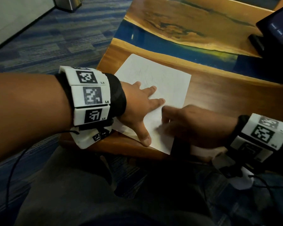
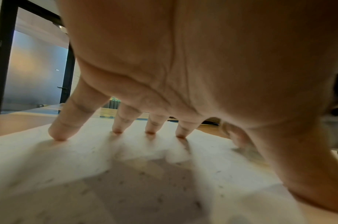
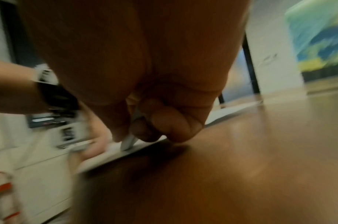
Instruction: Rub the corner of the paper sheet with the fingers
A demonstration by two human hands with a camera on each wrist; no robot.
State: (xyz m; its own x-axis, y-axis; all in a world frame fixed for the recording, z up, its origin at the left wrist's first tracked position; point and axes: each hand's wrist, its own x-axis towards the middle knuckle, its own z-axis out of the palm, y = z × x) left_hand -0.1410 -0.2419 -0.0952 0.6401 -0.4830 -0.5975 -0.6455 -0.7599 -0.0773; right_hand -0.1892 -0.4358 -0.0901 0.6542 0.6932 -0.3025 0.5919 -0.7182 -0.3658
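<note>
We've got our left hand [image 1: 137, 108] flat, pinning the white paper sheet [image 1: 167, 82] steady while our right hand [image 1: 191, 126], at its 5 o'clock corner, pinches a slim white pen [image 3: 128, 143].

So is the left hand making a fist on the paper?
No, the left hand is spread out, with straight fingers pressing their tips down on the white paper.

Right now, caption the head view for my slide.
Left hand presses flat on white paper; right hand pinches a thin white tool at its edge.
</note>
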